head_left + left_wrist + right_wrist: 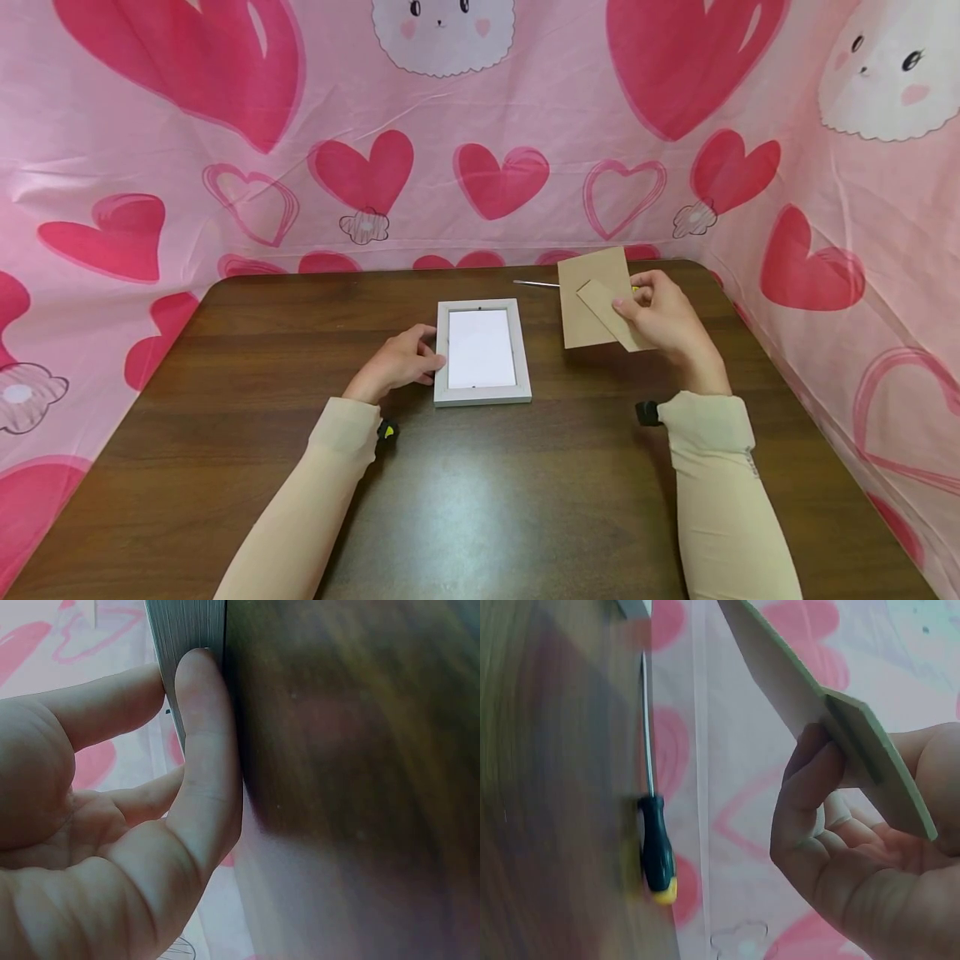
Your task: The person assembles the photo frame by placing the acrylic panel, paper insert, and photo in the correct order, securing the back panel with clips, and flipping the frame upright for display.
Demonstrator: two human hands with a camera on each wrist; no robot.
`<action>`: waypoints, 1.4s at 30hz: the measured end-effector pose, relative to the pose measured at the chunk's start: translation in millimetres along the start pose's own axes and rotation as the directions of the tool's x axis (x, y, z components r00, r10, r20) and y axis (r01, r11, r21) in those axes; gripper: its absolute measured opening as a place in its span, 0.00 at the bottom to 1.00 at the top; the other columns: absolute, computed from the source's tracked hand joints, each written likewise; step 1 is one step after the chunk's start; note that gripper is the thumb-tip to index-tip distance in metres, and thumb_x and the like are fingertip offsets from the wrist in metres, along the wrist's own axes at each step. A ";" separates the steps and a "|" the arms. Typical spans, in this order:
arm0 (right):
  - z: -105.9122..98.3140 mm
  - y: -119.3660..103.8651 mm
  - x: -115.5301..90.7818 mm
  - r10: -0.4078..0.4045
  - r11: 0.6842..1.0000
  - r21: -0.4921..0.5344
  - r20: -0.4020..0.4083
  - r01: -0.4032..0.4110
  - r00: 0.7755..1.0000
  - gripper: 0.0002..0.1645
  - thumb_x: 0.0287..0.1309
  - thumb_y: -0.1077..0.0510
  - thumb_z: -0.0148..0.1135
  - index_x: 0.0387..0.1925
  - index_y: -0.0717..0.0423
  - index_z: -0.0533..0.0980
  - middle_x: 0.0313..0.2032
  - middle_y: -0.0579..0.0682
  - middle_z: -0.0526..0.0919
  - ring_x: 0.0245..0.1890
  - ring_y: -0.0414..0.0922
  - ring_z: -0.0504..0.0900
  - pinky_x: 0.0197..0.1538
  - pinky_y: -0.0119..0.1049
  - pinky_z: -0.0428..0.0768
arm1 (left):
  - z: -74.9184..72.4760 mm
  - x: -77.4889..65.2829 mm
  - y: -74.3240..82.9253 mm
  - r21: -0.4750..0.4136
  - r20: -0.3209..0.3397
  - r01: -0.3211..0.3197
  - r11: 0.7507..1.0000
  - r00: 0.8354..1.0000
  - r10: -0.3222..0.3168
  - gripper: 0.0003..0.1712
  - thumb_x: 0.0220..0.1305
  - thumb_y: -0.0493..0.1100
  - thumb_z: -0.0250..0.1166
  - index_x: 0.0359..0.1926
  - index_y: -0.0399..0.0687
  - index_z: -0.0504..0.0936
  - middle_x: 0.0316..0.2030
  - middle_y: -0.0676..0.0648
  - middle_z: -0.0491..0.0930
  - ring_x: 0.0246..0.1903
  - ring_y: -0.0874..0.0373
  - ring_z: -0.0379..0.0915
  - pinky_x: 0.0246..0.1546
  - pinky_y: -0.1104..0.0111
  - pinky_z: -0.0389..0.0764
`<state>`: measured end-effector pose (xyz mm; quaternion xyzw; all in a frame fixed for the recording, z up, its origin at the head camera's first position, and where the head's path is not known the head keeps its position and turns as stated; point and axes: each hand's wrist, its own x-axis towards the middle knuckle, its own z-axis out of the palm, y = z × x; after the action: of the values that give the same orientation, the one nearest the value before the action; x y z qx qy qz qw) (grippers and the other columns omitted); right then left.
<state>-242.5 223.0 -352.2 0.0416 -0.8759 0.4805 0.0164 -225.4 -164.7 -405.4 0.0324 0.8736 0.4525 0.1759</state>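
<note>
A pale grey picture frame (482,398) lies on the table, back side up, with a white sheet (482,350) inside its border. My left hand (401,357) holds the frame by its left edge. In the left wrist view, the fingers (206,742) bend against the frame's side (191,630). To the right, my right hand (663,315) pinches a brown backing board (588,321) with a stand leg attached, held up tilted above the table. The thumb is on its leg side, and the other fingers are behind it, as the board (780,667) in the right wrist view shows.
Behind the backing board lies a screwdriver (656,840) with a dark, yellow-ended handle, its shaft (534,283) pointing left near the table's far edge. A pink heart-patterned cloth (435,108) hangs behind and beside the brown wooden table (480,500).
</note>
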 end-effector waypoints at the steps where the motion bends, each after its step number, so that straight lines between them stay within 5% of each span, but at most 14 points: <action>1: 4.2 -2.6 0.4 -0.001 1.000 0.028 0.007 0.001 1.000 0.27 0.63 0.55 0.60 0.56 0.63 0.61 0.38 0.60 0.77 0.30 0.48 0.79 0.29 0.33 0.80 | 0.0 -0.3 0.1 0.000 0.000 0.001 1.000 1.000 -0.001 0.35 0.63 0.41 0.65 0.67 0.45 0.61 0.39 0.40 0.74 0.33 0.52 0.78 0.36 0.63 0.84; 7: 29.4 -17.5 1.6 -0.032 0.988 0.153 0.094 0.018 0.995 0.28 0.63 0.58 0.61 0.57 0.64 0.60 0.38 0.61 0.78 0.31 0.48 0.80 0.30 0.35 0.82 | 0.6 -1.3 0.1 -0.007 0.001 0.000 1.000 1.000 0.000 0.34 0.63 0.41 0.65 0.67 0.45 0.61 0.40 0.39 0.74 0.32 0.52 0.78 0.35 0.63 0.84; 24: 93.5 -31.3 0.3 -0.074 0.972 0.233 0.219 0.022 0.973 0.28 0.62 0.56 0.63 0.56 0.60 0.61 0.38 0.59 0.78 0.32 0.51 0.82 0.31 0.40 0.83 | 0.1 -3.0 3.7 -0.004 0.022 0.010 1.000 1.000 -0.010 0.35 0.64 0.41 0.64 0.68 0.45 0.59 0.41 0.39 0.73 0.32 0.52 0.78 0.35 0.63 0.83; 42: 132.2 -29.2 -3.8 -0.064 0.944 0.329 0.297 -0.039 0.953 0.28 0.64 0.62 0.59 0.60 0.65 0.60 0.41 0.61 0.78 0.35 0.50 0.81 0.37 0.36 0.82 | 0.9 2.3 -2.3 -0.066 0.030 -0.013 0.998 0.999 0.015 0.33 0.64 0.38 0.63 0.67 0.42 0.59 0.39 0.38 0.73 0.31 0.50 0.78 0.32 0.63 0.84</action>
<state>-234.6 96.1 -399.0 0.1225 -0.7745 0.6084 -0.1223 -227.0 -164.9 -408.3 0.0396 0.8551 0.4818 0.1872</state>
